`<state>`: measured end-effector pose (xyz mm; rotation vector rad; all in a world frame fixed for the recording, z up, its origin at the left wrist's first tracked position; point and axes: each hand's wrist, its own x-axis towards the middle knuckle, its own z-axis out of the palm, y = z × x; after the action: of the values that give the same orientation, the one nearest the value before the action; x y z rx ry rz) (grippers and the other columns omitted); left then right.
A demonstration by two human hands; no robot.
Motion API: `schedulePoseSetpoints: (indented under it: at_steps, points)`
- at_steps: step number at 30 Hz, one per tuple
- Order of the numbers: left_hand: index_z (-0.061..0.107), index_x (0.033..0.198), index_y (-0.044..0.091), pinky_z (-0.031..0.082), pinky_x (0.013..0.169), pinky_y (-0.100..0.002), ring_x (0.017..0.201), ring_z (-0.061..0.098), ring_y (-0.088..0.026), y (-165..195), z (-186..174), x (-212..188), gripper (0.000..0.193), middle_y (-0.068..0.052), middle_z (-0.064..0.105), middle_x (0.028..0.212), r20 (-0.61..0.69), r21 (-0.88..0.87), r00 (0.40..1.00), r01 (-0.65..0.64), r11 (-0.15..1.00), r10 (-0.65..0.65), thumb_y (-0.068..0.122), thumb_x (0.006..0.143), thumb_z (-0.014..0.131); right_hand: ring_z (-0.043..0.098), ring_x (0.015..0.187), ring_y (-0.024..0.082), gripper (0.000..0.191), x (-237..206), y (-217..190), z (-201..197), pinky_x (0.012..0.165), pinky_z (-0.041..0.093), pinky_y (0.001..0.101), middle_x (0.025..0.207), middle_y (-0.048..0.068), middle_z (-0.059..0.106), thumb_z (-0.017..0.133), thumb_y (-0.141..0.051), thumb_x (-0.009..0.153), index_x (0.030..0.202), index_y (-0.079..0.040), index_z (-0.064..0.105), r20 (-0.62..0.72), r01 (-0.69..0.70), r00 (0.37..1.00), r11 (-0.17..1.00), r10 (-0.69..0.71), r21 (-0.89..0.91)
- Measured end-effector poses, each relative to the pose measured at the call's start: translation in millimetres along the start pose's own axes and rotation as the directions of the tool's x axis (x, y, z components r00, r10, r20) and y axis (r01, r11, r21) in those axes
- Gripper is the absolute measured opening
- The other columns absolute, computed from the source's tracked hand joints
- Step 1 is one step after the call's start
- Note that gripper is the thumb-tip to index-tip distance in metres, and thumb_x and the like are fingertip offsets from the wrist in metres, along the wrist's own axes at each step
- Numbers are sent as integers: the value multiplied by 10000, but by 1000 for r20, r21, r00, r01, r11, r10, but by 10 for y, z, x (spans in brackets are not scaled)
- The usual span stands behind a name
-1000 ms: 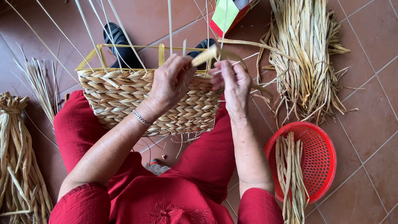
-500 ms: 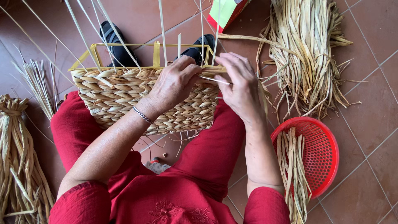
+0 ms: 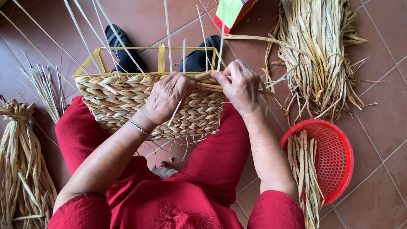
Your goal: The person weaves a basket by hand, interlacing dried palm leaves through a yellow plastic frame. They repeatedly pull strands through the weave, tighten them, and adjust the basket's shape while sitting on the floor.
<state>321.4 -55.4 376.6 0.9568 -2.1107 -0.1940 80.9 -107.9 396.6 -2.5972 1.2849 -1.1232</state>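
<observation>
Head view: the basket [image 3: 127,104] rests across my lap, its open rim toward twelve o'clock, so the top row faces me. My left hand [image 3: 167,95] presses flat on the weave, fingers together, steadying it. My right hand [image 3: 241,85] — at three o'clock of the left — pinches a straw strand [image 3: 210,87] along the rim. A red bowl [image 3: 339,161] of strands sits at four o'clock, within reach.

From my remote view, the left hand [image 3: 167,95] covers part of the woven basket's [image 3: 123,101] rim; the frame's edges cut off the dried reed bundle [image 3: 17,169] at left and the red-and-green box [image 3: 232,12] above.
</observation>
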Motion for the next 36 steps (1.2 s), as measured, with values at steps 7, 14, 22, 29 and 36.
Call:
schedulePoseSetpoints:
  at_steps: [7,14,22,29,36]
  points:
    - [506,1080,57,520,659,-482,804,699,-380,-139,189,299,161,-149,653,912,-64,-31,956,285,958,-286,61,1025,657,687,672,176,245,-239,2,-154,553,513,329,794,45,663,814,-168,964,870,-51,621,227,-229,956,958,188,174]
    - [490,1357,-6,534,569,-493,714,675,-420,-17,111,359,474,-274,624,1083,-11,121,929,368,922,-369,95,925,656,577,1036,269,278,-315,65,-397,901,482,414,1065,88,635,881,-229,889,1030,-40,734,-17,47,999,997,-48,-67]
    - [636,1248,89,548,642,-513,728,705,-402,-62,257,559,319,-193,694,841,244,287,885,326,901,-397,74,933,590,636,942,232,192,-395,-8,-530,858,509,371,1003,66,709,877,-126,838,962,-74,740,181,61,982,995,-46,-78]
    - [644,1291,20,601,841,-464,962,708,-413,16,134,447,433,-238,667,1181,77,-166,968,248,954,-238,-29,863,600,668,746,211,219,-224,-149,-1097,687,515,384,837,75,700,891,-171,837,930,-43,739,279,-182,943,983,179,-18]
    - [629,1313,16,590,843,-439,1004,698,-374,78,96,396,470,-178,675,1229,150,-205,972,211,956,-182,19,846,689,604,918,259,163,57,-520,-922,789,525,375,1049,110,702,847,-49,873,998,-26,745,-95,220,955,884,-282,-413]
